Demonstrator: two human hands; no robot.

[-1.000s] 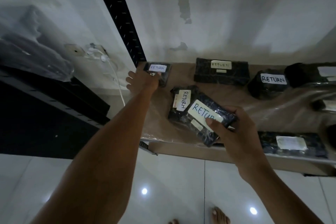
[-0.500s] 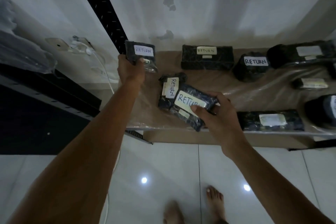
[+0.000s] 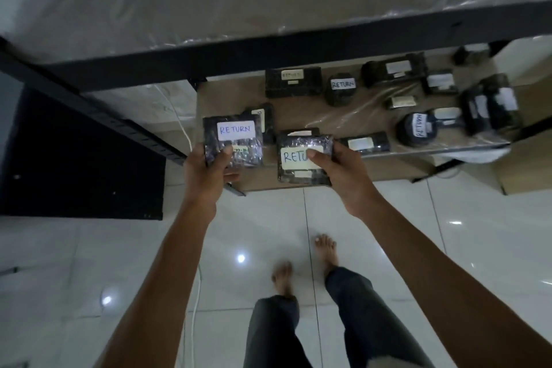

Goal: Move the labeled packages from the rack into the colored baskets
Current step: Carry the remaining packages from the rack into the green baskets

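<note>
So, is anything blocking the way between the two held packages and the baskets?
No basket is in view, so the path cannot be judged. The left hand grips the left package, the right hand the right package; nothing visible blocks them here.

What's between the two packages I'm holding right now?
In the head view, another dark package on the rack shelf shows between the left package, held by the left hand, and the right package, held by the right hand; lower down, bare shelf.

A white cable trails down onto glossy white floor tiles, which catch the lights as bright spots. A large black panel stands at the left.
</note>
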